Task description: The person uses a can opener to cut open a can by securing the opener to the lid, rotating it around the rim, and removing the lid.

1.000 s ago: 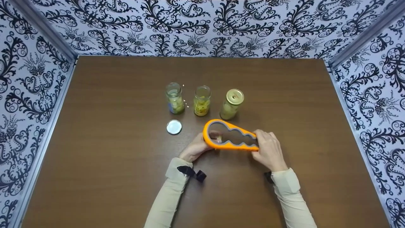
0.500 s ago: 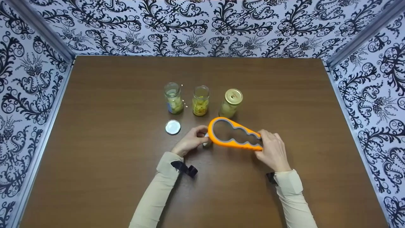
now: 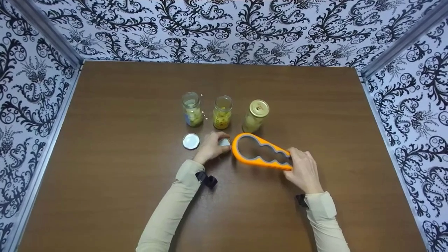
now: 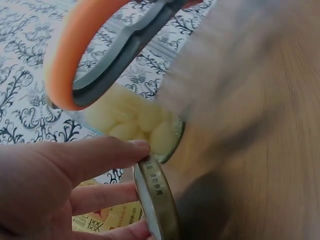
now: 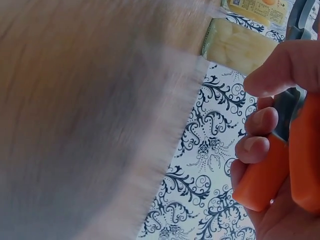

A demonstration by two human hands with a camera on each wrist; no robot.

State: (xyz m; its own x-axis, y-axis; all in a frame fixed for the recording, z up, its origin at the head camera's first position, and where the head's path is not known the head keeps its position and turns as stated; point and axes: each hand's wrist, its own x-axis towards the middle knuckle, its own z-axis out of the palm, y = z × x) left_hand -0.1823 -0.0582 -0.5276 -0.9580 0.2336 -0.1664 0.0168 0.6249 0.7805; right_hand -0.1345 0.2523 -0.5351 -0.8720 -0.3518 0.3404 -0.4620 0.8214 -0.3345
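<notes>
The left hand [image 3: 210,147] pinches a jar lid [image 3: 224,142] by its rim, just in front of the middle jar; in the left wrist view the gold edge of the lid [image 4: 159,200] faces the table. The right hand [image 3: 303,169] grips the handles of an orange opener [image 3: 257,161] with a grey scalloped inner edge. Its rounded end lies right of the left hand, in front of the closed jar [image 3: 252,121] with a gold lid. In the right wrist view the fingers curl round the orange handles [image 5: 265,175].
Two lidless glass jars, one with pale green contents [image 3: 194,117] and one with yellow contents [image 3: 222,118], stand left of the closed jar. Another lid [image 3: 191,141] lies in front of the leftmost jar. Small crumbs are between these jars. Patterned panels [image 3: 224,31] border the brown table [image 3: 115,140].
The left hand has moved left and away from the body with the lid, out from behind the opener. The opener and right hand have shifted slightly right.
</notes>
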